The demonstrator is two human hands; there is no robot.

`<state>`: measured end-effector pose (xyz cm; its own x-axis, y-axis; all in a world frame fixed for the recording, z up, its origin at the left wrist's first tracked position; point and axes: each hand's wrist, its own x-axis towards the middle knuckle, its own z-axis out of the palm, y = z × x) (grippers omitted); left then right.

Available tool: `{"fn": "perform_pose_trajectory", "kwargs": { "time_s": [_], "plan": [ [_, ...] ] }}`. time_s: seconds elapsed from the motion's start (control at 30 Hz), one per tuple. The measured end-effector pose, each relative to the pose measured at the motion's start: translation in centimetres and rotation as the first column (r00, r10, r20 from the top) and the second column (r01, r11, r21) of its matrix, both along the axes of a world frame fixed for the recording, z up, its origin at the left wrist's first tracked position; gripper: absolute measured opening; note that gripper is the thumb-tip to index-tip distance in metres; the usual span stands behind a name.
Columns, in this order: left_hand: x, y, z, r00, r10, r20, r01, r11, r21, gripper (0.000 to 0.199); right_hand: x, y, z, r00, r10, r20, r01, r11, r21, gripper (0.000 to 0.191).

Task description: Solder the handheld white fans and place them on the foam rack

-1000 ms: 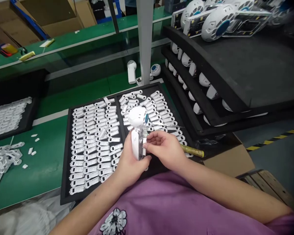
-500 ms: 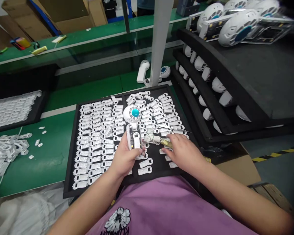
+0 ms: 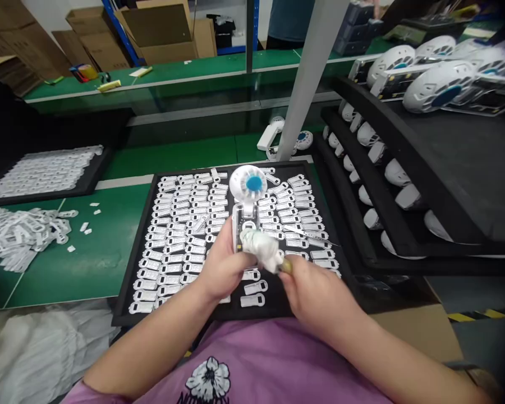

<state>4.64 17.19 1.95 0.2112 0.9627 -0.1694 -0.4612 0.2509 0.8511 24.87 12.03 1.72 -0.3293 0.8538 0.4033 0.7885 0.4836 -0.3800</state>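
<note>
Over the black tray (image 3: 273, 307) on the green counter (image 3: 103, 264), the left hand (image 3: 221, 264) holds the white round-headed device (image 3: 239, 184) with its blue centre (image 3: 253, 183) facing the wearer. Change noted: the right hand (image 3: 320, 286), earlier reaching to the tool among the small white parts (image 3: 172, 248), now grips its yellowish handle (image 3: 285, 266). The white-wrapped end (image 3: 261, 247) has come across the device's lower body. Consequence: both hands are occupied, body partly hidden; blur leaves firm contact unconfirmed.
</note>
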Motion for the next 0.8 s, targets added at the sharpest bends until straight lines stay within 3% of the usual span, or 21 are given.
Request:
{"fn": "perform_pose_trajectory", "kwargs": {
  "time_s": [0.17, 0.3, 0.4, 0.5, 0.67, 0.8],
  "plan": [
    [0.3, -0.7, 0.0, 0.999, -0.013, 0.043, 0.014, 1.000, -0.010, 0.049, -0.5, 0.3, -1.1, 0.998, 0.044, 0.055, -0.047, 0.996, 0.071, 0.021],
    [0.1, -1.1, 0.4, 0.998, -0.034, 0.060, 0.035, 0.999, -0.003, 0.057, 0.1, 0.4, -0.3, 0.996, 0.092, 0.014, -0.093, 0.991, 0.096, 0.020],
    [0.1, -1.3, 0.5, 0.994, -0.071, 0.078, 0.073, 0.997, -0.013, 0.064, 0.1, 0.8, 0.4, 0.998, 0.059, 0.000, -0.058, 0.988, 0.146, 0.019],
    [0.1, -1.4, 0.2, 0.993, -0.083, 0.086, 0.082, 0.996, 0.016, 0.068, -0.1, 1.1, 0.7, 0.993, 0.116, 0.010, -0.117, 0.986, 0.121, 0.020],
    [0.0, -1.2, -0.1, 0.970, -0.027, 0.242, 0.025, 1.000, 0.008, 0.048, -0.4, 0.0, -0.4, 0.995, 0.074, -0.062, -0.066, 0.990, 0.123, 0.021],
    [0.3, -0.7, 0.1, 0.966, 0.073, 0.247, -0.066, 0.997, -0.033, 0.039, -0.4, -1.3, -1.5, 0.989, 0.144, -0.031, -0.143, 0.989, 0.040, 0.020]
  ]
}}
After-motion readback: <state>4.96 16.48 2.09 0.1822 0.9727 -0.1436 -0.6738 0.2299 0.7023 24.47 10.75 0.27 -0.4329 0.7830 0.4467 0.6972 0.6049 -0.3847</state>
